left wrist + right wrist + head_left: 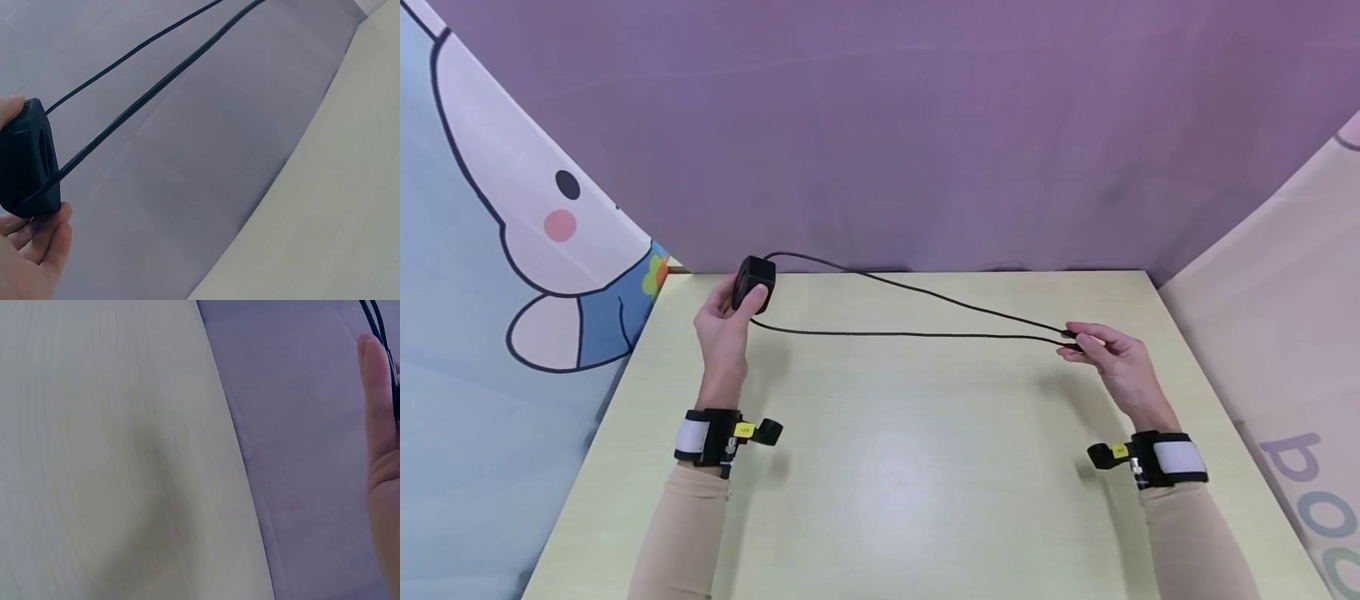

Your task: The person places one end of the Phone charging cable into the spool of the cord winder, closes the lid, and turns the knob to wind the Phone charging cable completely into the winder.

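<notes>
So, a black charger block [754, 282] is gripped by the left hand [724, 333] at about 10 o'clock over the pale table [880, 467], its doubled black cable [910, 312] is pinched by the right hand [1108, 358] at 2 o'clock, and a purple backdrop [925, 125] is hung behind.

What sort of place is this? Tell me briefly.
Probably a makeshift recording booth, not a home: a pale wooden table is walled in by a purple cloth backdrop and cartoon-printed sheets, and both forearms wear wrist cameras.
</notes>
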Demonstrator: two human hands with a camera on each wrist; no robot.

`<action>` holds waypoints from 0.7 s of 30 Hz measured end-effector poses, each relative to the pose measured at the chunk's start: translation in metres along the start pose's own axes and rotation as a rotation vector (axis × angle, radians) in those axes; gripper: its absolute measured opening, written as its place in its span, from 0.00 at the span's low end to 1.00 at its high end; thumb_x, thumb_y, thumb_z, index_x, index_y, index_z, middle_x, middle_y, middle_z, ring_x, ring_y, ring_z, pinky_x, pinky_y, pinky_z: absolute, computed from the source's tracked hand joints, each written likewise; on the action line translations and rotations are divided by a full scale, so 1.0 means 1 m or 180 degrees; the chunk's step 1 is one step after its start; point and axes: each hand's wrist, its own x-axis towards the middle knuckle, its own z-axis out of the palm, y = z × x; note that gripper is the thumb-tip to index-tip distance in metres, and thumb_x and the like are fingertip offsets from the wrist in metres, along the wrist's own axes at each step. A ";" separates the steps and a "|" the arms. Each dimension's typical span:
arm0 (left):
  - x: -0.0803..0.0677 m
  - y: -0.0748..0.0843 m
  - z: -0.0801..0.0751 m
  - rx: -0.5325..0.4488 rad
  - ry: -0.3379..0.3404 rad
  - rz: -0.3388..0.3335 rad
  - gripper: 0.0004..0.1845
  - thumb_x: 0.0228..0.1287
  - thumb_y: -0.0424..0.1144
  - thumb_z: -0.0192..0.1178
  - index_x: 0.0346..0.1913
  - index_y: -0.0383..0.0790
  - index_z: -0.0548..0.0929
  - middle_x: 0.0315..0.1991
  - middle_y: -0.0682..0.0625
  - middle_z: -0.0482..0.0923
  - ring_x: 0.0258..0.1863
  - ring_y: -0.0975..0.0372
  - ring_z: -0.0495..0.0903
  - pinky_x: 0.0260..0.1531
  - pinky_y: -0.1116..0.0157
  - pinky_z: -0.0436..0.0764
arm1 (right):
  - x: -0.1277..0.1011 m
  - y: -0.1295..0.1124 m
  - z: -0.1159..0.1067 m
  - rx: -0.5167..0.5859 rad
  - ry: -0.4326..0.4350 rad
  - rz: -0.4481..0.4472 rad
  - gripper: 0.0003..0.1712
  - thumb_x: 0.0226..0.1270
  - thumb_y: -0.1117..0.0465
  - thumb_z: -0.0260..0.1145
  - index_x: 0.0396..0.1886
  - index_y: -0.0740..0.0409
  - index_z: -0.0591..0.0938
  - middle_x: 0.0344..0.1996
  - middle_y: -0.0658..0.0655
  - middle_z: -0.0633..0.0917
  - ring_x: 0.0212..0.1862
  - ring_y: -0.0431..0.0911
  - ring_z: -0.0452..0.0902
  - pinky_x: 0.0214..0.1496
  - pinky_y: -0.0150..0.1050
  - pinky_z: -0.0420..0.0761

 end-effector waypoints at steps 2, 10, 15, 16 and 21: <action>-0.001 -0.001 -0.001 0.0008 0.0000 -0.0016 0.34 0.63 0.41 0.74 0.71 0.39 0.76 0.66 0.44 0.77 0.60 0.61 0.78 0.64 0.71 0.75 | 0.001 0.000 0.001 -0.0081 0.0069 -0.0013 0.17 0.77 0.77 0.54 0.59 0.75 0.81 0.49 0.55 0.90 0.44 0.44 0.90 0.57 0.34 0.83; -0.002 -0.002 -0.003 0.0125 -0.0024 -0.0014 0.35 0.64 0.43 0.74 0.72 0.40 0.75 0.68 0.43 0.75 0.62 0.60 0.76 0.70 0.65 0.72 | 0.001 -0.003 -0.001 -0.0270 0.0123 0.0032 0.16 0.78 0.74 0.56 0.59 0.71 0.83 0.46 0.53 0.91 0.46 0.42 0.90 0.60 0.31 0.81; -0.002 -0.002 -0.004 0.0160 -0.0028 -0.0016 0.36 0.65 0.44 0.73 0.73 0.41 0.74 0.69 0.43 0.74 0.63 0.60 0.76 0.71 0.65 0.71 | 0.002 -0.003 0.000 -0.0257 0.0108 0.0026 0.16 0.78 0.74 0.56 0.59 0.72 0.83 0.47 0.54 0.91 0.47 0.42 0.90 0.60 0.32 0.81; -0.002 -0.002 -0.004 0.0159 -0.0029 -0.0019 0.36 0.65 0.44 0.73 0.74 0.41 0.73 0.70 0.43 0.74 0.63 0.60 0.76 0.71 0.65 0.71 | 0.001 -0.003 0.000 -0.0251 0.0112 0.0022 0.16 0.78 0.74 0.56 0.59 0.72 0.82 0.47 0.54 0.91 0.47 0.42 0.89 0.59 0.32 0.81; -0.001 -0.005 -0.001 0.0092 -0.0019 0.0028 0.36 0.64 0.42 0.73 0.73 0.39 0.74 0.69 0.43 0.74 0.63 0.60 0.77 0.69 0.67 0.73 | 0.001 0.001 0.002 -0.0266 0.0217 0.0073 0.16 0.77 0.73 0.57 0.59 0.72 0.82 0.47 0.53 0.91 0.48 0.42 0.89 0.58 0.33 0.82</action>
